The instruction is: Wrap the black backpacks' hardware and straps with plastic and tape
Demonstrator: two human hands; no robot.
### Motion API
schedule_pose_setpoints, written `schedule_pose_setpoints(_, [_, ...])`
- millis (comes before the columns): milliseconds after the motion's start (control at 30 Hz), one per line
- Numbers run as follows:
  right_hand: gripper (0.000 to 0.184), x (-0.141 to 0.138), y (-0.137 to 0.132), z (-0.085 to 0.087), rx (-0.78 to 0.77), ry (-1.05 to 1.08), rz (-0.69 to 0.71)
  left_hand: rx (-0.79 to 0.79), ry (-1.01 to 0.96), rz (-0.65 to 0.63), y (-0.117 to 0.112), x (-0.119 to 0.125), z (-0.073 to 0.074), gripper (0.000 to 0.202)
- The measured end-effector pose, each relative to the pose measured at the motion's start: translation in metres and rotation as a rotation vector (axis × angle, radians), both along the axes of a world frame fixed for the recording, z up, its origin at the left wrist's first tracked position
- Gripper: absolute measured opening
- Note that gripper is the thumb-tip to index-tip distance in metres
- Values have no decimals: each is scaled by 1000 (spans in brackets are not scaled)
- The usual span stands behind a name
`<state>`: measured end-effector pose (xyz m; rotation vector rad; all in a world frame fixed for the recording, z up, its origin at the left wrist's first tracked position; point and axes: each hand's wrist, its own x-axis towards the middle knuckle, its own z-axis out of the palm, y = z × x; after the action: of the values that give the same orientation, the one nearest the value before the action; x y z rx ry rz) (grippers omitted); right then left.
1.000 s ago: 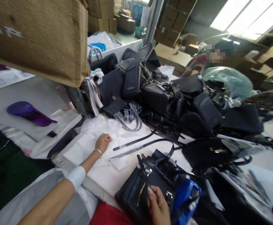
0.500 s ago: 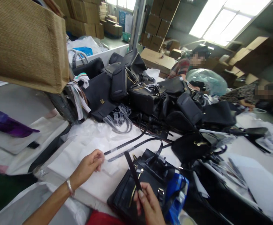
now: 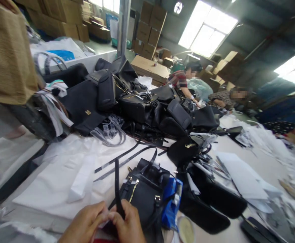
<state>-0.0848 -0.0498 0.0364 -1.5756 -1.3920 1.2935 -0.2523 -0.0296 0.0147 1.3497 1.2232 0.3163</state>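
A black leather bag (image 3: 147, 189) with gold zips and buckles lies in front of me on the table. My right hand (image 3: 129, 222) is closed around a narrow black strap (image 3: 116, 179), whose free end points up. My left hand (image 3: 86, 221) is closed in a pinch, its fingertips meeting the right hand's at the strap's lower part. Whatever is between the left fingertips is hidden. Two long strap ends (image 3: 122, 157) stretch over white sheets (image 3: 48, 185) beyond my hands. A blue packet (image 3: 171, 206) sits against the bag's right side.
Black bags (image 3: 142, 108) are heaped across the table's far side. An open round container (image 3: 185, 227) stands by the packet. Open black bags (image 3: 208, 199) lie to the right. A tan woven bag (image 3: 8, 57) overhangs the left. Co-workers (image 3: 180, 81) are beyond the heap.
My left hand has come down and right from the white sheets to meet my right hand. The right hand has moved left, and the strap is now more upright. The view has swung right.
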Motion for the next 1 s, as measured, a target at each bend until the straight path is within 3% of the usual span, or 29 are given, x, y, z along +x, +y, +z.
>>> schedule_pose_setpoints(133, [9, 7, -7, 2, 13, -49, 0, -88, -104, -70, 0, 8, 1, 37])
schedule_pose_setpoints(267, [19, 13, -12, 8, -3, -89, -46, -258, -213, -44, 6, 8, 4, 35])
schedule_pose_setpoints(533, [33, 52, -12, 37, -101, -18, -17, -265, -141, 1, 23, -16, 7, 35])
schedule_pose_setpoints(633, [34, 65, -13, 34, -121, -42, -58, -64, 16, -34, 35, -31, 5, 32])
schedule_pose_setpoints(733, [38, 69, -15, 17, -100, -43, -180, 373, 350, -75, 60, -57, -6, 29])
schedule_pose_setpoints(800, [42, 68, -17, 4, -86, -57, -249, 563, 588, -105, 83, -78, -20, 29])
schedule_pose_setpoints(900, [47, 67, -21, -13, -87, -74, -294, 524, 817, -161, 118, -102, -45, 34])
schedule_pose_setpoints(1000, [51, 69, -26, -24, -105, -106, -323, 407, 884, -207, 149, -99, -59, 37])
